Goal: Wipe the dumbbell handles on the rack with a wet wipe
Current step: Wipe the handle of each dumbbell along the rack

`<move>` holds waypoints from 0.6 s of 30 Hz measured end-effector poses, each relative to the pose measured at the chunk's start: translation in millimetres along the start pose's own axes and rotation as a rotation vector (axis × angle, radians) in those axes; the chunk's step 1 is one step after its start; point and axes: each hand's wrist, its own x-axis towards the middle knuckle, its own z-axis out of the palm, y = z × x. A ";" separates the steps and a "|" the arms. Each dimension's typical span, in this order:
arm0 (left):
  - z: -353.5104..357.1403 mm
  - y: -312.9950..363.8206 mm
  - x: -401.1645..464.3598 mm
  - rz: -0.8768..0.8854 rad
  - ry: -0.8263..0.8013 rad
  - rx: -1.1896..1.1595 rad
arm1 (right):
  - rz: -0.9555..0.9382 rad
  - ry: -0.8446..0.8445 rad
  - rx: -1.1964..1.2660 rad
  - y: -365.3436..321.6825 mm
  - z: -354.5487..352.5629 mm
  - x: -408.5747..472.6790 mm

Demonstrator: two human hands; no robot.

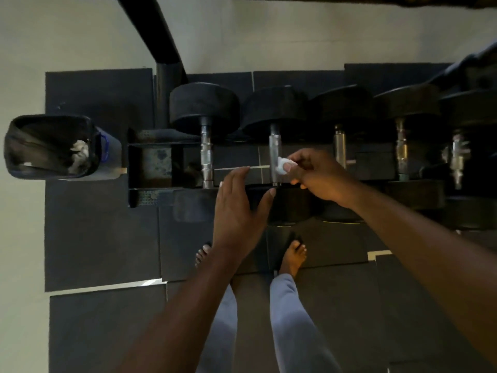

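Note:
Several black dumbbells lie side by side on a low rack [150, 193], their steel handles running away from me. My right hand [317, 176] pinches a small white wet wipe [283, 166] against the right side of the second handle [274, 152] from the left. My left hand [236, 208] hovers with fingers straight and spread over the near weight heads, between the first handle [206, 154] and the second one, holding nothing. Further handles [340, 149] continue to the right.
A bin [51, 146] lined with a black bag, holding crumpled white wipes, stands on the floor left of the rack. A black post [164, 98] rises behind the rack's left end. My bare feet [293, 257] stand on dark floor mats close to the rack.

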 end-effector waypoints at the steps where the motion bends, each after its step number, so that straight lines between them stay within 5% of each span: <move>1: 13.6 4.3 -0.1 0.005 -0.008 0.005 | -0.009 0.021 -0.005 7.3 -6.2 0.1; 10: 75.0 -3.7 -15.3 -0.062 0.023 0.260 | -0.210 0.006 -0.245 45.5 -38.1 16.2; 18: 83.5 -9.3 -20.2 -0.078 0.061 0.304 | -0.512 -0.144 -0.527 13.9 -22.2 54.7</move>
